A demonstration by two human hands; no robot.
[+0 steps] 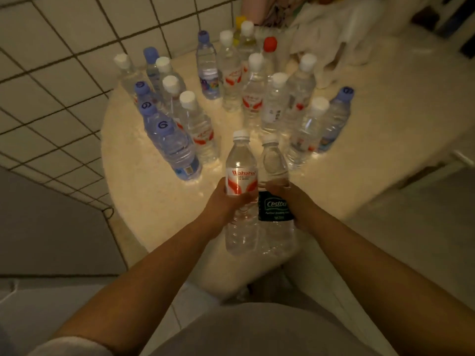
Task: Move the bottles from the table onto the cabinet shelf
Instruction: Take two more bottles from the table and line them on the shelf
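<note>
While most of the bottles are left standing on the round table, the person has two in hand: the left hand curls round a red-labelled Wahaha bottle, and the right hand grips a dark-labelled Cestbon bottle, both upright, touching each other, above the table's near edge. I judge the task barely begun, since some twenty bottles remain: a blue-capped cluster at the left, white-capped ones in the middle, a red-capped bottle and a yellow-capped one at the back. No cabinet shelf shows here, so nothing can be counted as delivered. A crumpled cloth lies behind the bottles; a tiled wall stands at the left; nothing blocks the held pair
</note>
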